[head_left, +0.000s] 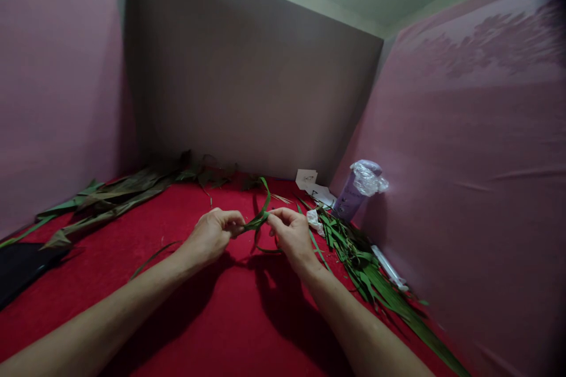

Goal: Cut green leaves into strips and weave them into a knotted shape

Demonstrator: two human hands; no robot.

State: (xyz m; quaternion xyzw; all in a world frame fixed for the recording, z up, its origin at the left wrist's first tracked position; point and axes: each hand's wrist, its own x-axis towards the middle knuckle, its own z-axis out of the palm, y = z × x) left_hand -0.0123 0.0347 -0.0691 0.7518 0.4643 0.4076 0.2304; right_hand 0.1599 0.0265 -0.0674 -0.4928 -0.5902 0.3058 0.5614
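A narrow green leaf strip (262,214) is held just above the red cloth surface (212,312), between both hands. My left hand (212,234) pinches its left end with fingers closed. The fingers of my right hand (289,232) are closed on the right part. One end of the strip curls up and back, and a loop hangs below the hands.
Dry brownish leaves (119,194) lie along the back left. A bunch of fresh green leaves (367,271) lies at the right by the pink wall. A purple cup with a plastic cover (356,191), white paper pieces (312,185) and a dark flat object (22,265) are also there.
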